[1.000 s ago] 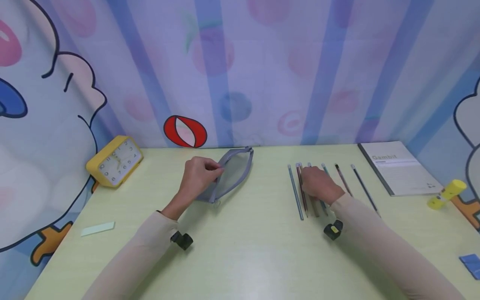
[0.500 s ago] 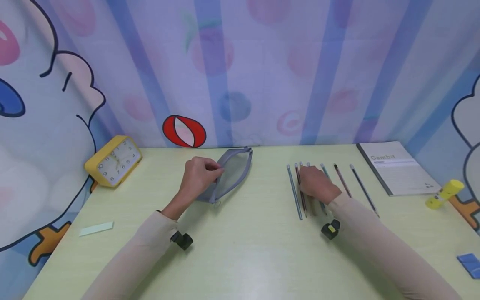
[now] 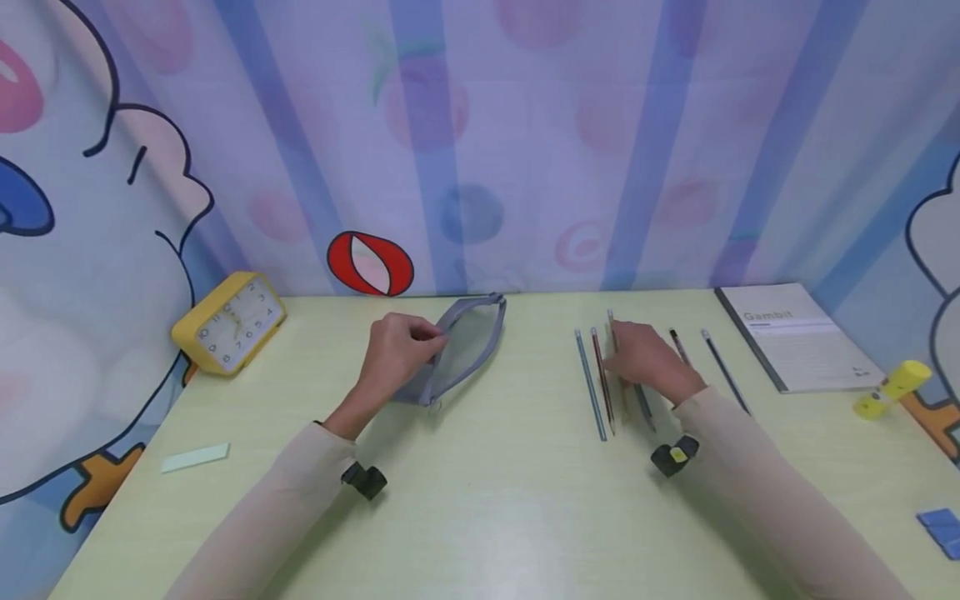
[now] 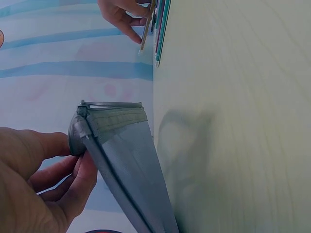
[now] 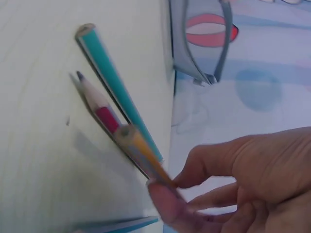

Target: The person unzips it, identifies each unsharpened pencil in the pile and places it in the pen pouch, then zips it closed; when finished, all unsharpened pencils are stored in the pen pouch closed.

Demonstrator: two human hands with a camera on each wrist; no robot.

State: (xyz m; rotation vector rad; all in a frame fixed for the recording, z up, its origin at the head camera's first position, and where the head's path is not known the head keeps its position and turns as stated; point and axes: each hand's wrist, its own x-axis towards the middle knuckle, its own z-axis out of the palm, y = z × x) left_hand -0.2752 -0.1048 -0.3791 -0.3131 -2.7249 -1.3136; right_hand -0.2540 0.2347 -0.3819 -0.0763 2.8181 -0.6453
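On the pale surface (image 3: 495, 508), the two hands are well apart, each at its own work. The left hand (image 3: 393, 354) pinches the near-left rim of a grey zip pouch (image 3: 461, 346) between thumb and fingers. The pouch sits toward the back of the surface, its mouth spread wide.

The right hand (image 3: 648, 358) pinches an orange pencil (image 5: 148, 162) between thumb and fingertips. The pencil is held at a tilt, and the left wrist view shows its white-tipped end raised off the surface. Just to the left of that hand, a teal pencil (image 3: 591, 385) and a red pencil (image 3: 603, 382) lie side by side. Beneath the hand, a dark pencil (image 3: 643, 407) is partly hidden. To the right lie a black-ended pencil (image 3: 679, 346), partly covered by the hand, and a dark blue pencil (image 3: 725, 371) with a white end.

Farther right are a notebook (image 3: 802, 337) marked "Gambit", a yellow cylinder (image 3: 892, 389) just beside its near corner, and a blue item (image 3: 941, 533) cut off by the view's edge. At the left stand a yellow clock (image 3: 232, 323) and, nearer, a pale green strip (image 3: 195, 458) lying flat.
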